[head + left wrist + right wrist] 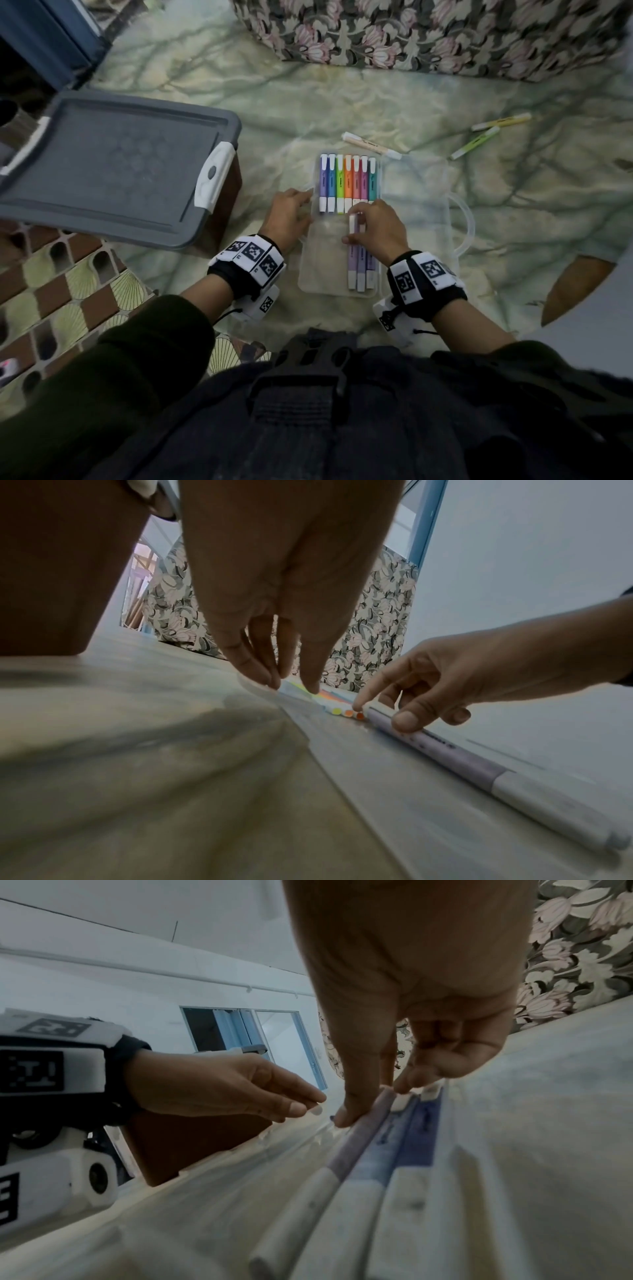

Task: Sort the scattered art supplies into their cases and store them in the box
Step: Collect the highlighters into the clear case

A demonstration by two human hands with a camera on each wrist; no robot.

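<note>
On bed, head view: clear case [342, 240] holds pen row [346, 181]; R hand [376, 226] pinches lilac pen [352, 246] w/ thumb+finger in case's near half. L wrist view: L hand [287, 593] fingertips press case edge, nothing held

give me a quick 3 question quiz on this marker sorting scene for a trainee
1. True or false: the grey box lid is closed on the box.
2. How many markers lie loose on the floor outside the clear case?
A. one
B. three
C. five
3. Fill in: the right hand pinches a ____ marker in the case's near row.

Key:
1. True, as far as the head view shows.
2. B: the peach marker, the yellow marker and the green marker.
3. Lilac. The left hand steadies the case's left edge with its fingertips.
</note>
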